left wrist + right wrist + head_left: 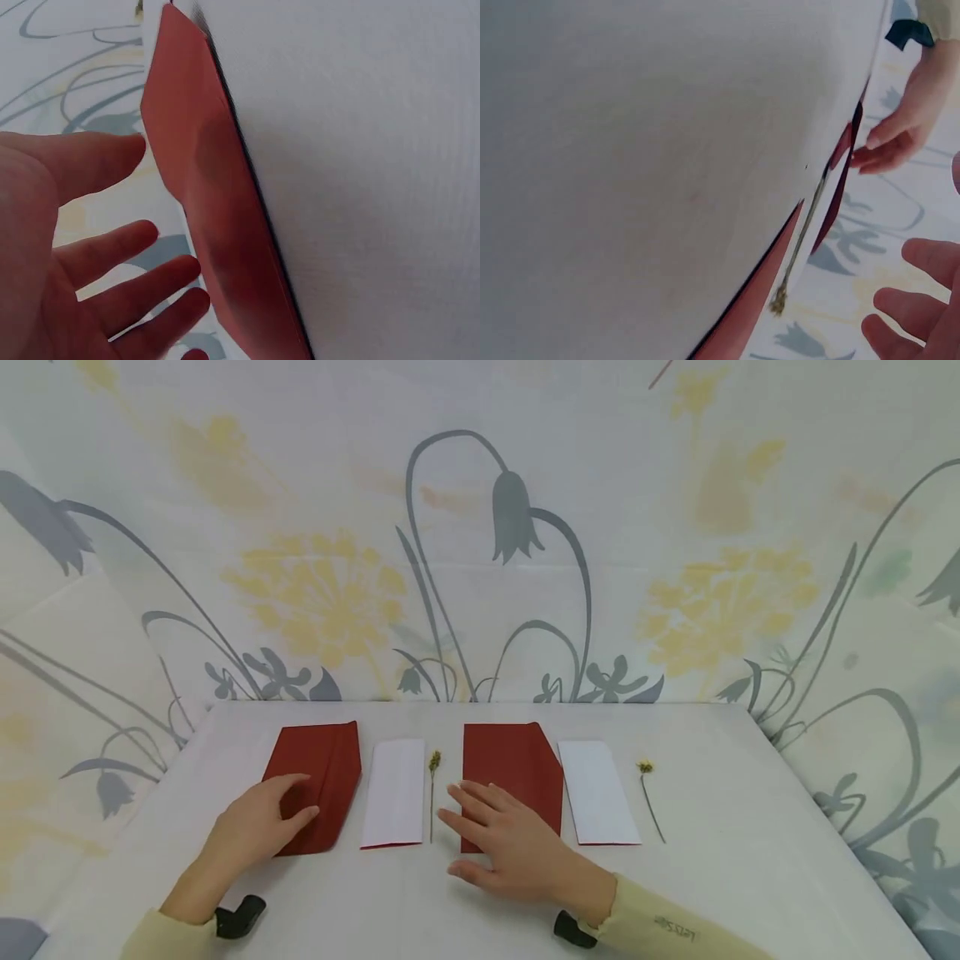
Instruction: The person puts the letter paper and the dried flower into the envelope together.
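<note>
My left hand hovers at a red envelope on the left, thumb and fingers apart. The left wrist view shows the same envelope beside relaxed fingers; whether a fingertip touches it, I cannot tell. Over a second red envelope my right hand spreads its fingers and covers the lower part; it holds nothing. To the right of each envelope lies a white folded paper, one in the middle and one farther right, both with red lower edges. Beside them lie two dried flowers, the left and the right.
Everything lies on a white table. A floral-patterned cloth rises behind and at both sides. Black devices sit at the left wrist and the right wrist.
</note>
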`<action>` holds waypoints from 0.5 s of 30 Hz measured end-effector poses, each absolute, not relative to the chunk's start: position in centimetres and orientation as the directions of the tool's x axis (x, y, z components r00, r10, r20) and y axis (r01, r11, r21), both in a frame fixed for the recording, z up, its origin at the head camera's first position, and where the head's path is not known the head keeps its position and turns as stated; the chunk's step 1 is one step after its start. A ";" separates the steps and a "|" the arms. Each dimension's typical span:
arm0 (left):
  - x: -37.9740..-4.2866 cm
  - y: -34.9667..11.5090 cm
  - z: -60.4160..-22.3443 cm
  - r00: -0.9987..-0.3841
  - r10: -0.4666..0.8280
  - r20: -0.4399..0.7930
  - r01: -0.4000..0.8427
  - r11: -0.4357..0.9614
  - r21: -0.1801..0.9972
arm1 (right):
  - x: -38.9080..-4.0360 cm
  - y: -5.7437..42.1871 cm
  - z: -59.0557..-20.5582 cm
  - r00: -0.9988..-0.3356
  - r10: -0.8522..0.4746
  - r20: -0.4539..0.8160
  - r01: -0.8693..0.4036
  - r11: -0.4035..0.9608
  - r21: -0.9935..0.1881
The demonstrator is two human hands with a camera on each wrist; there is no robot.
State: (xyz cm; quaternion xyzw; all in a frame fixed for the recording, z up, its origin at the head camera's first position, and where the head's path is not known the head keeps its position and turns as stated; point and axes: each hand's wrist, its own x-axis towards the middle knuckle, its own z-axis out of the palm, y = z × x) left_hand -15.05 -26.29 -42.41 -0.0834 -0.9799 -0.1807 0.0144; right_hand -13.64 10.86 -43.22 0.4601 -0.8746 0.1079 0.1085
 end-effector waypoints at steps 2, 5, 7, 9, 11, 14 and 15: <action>-15.3 -26.4 -42.6 -0.984 0.175 0.040 0.179 0.929 0.325 | -13.7 10.2 -43.3 -0.525 -0.804 0.280 -0.845 0.532 -0.059; -15.6 -26.6 -43.0 -0.979 0.204 0.024 0.202 0.937 0.284 | -13.8 9.2 -43.4 -0.489 -0.831 0.264 -0.865 0.501 -0.025; -15.7 -26.7 -43.3 -0.976 0.216 0.015 0.212 0.937 0.277 | -13.7 8.6 -43.5 -0.479 -0.840 0.255 -0.871 0.490 -0.022; -15.9 -26.8 -43.5 -0.976 0.218 0.006 0.211 0.937 0.279 | -13.7 8.1 -43.4 -0.472 -0.846 0.247 -0.876 0.483 -0.018; -16.0 -26.9 -43.6 -0.977 0.211 -0.006 0.201 0.937 0.286 | -13.7 7.5 -43.3 -0.467 -0.852 0.236 -0.879 0.477 -0.014; -16.1 -26.8 -43.6 -0.978 0.207 -0.032 0.189 0.937 0.295 | -13.9 6.6 -43.2 -0.469 -0.858 0.208 -0.879 0.477 -0.015; -16.1 -26.8 -43.6 -0.978 0.206 -0.039 0.186 0.937 0.296 | -13.9 6.3 -43.2 -0.471 -0.860 0.196 -0.879 0.477 -0.017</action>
